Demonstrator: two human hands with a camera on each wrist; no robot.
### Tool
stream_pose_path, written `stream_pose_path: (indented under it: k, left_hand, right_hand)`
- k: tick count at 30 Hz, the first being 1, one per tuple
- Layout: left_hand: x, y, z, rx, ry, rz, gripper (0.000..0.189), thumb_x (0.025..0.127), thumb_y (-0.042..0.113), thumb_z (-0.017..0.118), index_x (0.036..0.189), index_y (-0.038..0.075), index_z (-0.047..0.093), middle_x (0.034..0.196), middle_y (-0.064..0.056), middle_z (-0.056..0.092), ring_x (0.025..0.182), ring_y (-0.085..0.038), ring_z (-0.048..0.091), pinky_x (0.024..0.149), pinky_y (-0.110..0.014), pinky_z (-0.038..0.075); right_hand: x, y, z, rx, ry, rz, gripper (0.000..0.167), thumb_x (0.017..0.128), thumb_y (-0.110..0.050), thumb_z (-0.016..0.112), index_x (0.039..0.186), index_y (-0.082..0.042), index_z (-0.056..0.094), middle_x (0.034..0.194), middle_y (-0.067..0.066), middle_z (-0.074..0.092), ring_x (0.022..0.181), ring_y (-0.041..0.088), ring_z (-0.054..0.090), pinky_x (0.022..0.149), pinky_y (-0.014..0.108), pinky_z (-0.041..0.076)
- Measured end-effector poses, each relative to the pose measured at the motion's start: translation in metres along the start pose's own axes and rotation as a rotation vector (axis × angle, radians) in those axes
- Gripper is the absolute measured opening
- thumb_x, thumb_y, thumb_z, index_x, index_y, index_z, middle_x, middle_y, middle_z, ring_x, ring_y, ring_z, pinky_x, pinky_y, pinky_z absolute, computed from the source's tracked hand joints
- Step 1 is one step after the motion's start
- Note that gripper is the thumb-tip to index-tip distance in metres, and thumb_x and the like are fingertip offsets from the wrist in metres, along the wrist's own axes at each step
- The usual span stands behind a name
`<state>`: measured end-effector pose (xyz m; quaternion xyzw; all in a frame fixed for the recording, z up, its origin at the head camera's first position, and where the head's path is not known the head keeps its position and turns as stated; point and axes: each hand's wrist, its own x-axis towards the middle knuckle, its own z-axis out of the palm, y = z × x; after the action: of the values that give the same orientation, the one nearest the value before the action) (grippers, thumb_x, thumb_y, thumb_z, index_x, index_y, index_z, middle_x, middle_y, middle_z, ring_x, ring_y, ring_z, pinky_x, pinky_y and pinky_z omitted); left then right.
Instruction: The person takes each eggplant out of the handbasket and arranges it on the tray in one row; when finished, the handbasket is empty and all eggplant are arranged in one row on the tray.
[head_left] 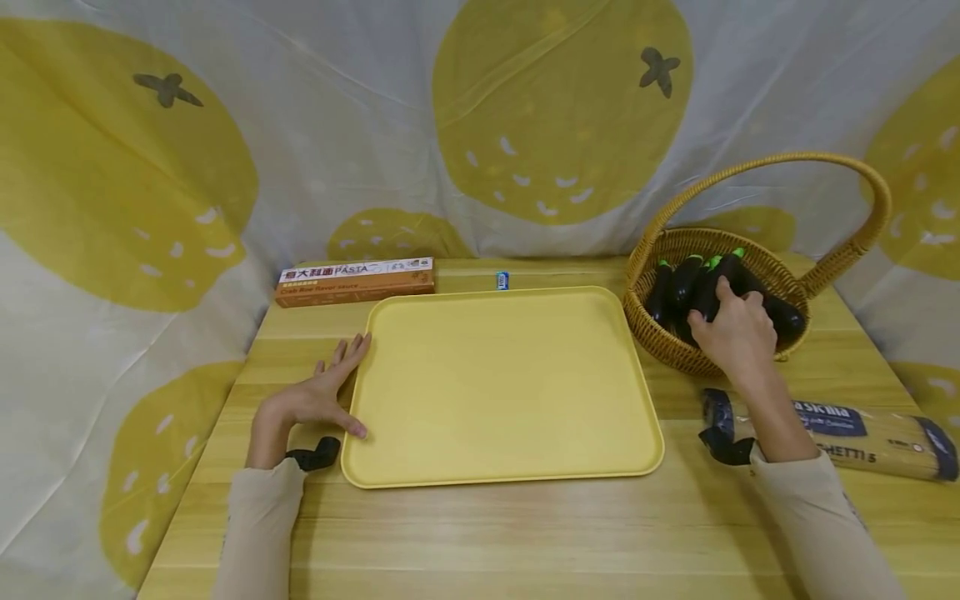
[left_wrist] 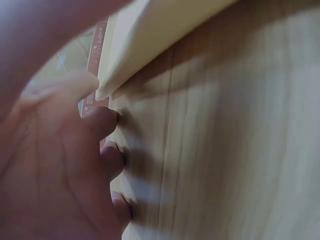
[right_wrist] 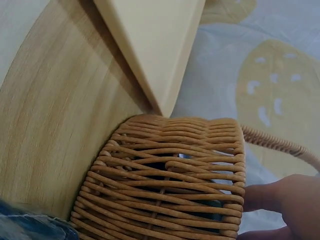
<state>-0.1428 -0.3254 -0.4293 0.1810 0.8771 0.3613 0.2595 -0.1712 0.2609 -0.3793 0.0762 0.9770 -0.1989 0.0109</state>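
A yellow rectangular tray (head_left: 495, 387) lies flat on the wooden table. At its left edge rests my left hand (head_left: 311, 400), its fingers spread and the thumb by the rim. The left wrist view shows the fingertips (left_wrist: 112, 160) down at the tabletop beside the tray. My right hand (head_left: 738, 333) reaches over the near rim of a wicker basket (head_left: 675, 354) holding several dark eggplants (head_left: 684, 283) with green stems. Its thumb and index finger are spread over one eggplant. In the right wrist view the basket's weave (right_wrist: 165, 185) hides the fingertips.
A pasta box (head_left: 356, 282) lies behind the tray at the left, and a small blue-and-white packet (head_left: 502, 281) at the middle back. A spaghetti pack (head_left: 862, 437) lies under the right forearm. The basket's tall handle (head_left: 780, 158) arches up. A patterned cloth (head_left: 360, 125) hangs behind.
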Motion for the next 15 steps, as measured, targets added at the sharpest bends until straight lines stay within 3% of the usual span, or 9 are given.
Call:
stream_pose_path:
  k: [10, 13, 15]
  left_hand:
    - [0.001, -0.003, 0.001, 0.011, 0.003, -0.011, 0.151, 0.068, 0.032, 0.098, 0.165, 0.008, -0.016, 0.168, -0.026, -0.026, 0.153, -0.048, -0.031, 0.117, -0.075, -0.02]
    - [0.001, -0.004, 0.001, 0.01, 0.003, -0.015, 0.151, 0.068, 0.033, 0.098, 0.165, 0.009, -0.016, 0.169, -0.024, -0.026, 0.153, -0.047, -0.031, 0.117, -0.075, -0.021]
    - [0.0, -0.005, 0.001, 0.004, 0.001, -0.017, 0.151, 0.068, 0.032, 0.097, 0.165, 0.009, -0.016, 0.169, -0.023, -0.027, 0.153, -0.047, -0.032, 0.117, -0.075, -0.02]
  right_hand:
    - [-0.007, 0.008, -0.005, 0.075, -0.025, -0.049, 0.073, 0.105, -0.03, 0.05, 0.163, 0.002, 0.019, 0.14, 0.054, 0.036, 0.103, 0.061, 0.047, 0.064, 0.055, 0.042]
    - [-0.011, 0.011, -0.007, 0.102, -0.014, -0.086, 0.072, 0.105, -0.03, 0.052, 0.162, 0.003, 0.022, 0.117, 0.046, 0.052, 0.086, 0.049, 0.049, 0.057, 0.044, 0.037]
    - [-0.013, 0.013, -0.009, 0.125, -0.011, -0.108, 0.072, 0.104, -0.029, 0.054, 0.162, 0.002, 0.024, 0.106, 0.038, 0.056, 0.083, 0.041, 0.05, 0.059, 0.039, 0.035]
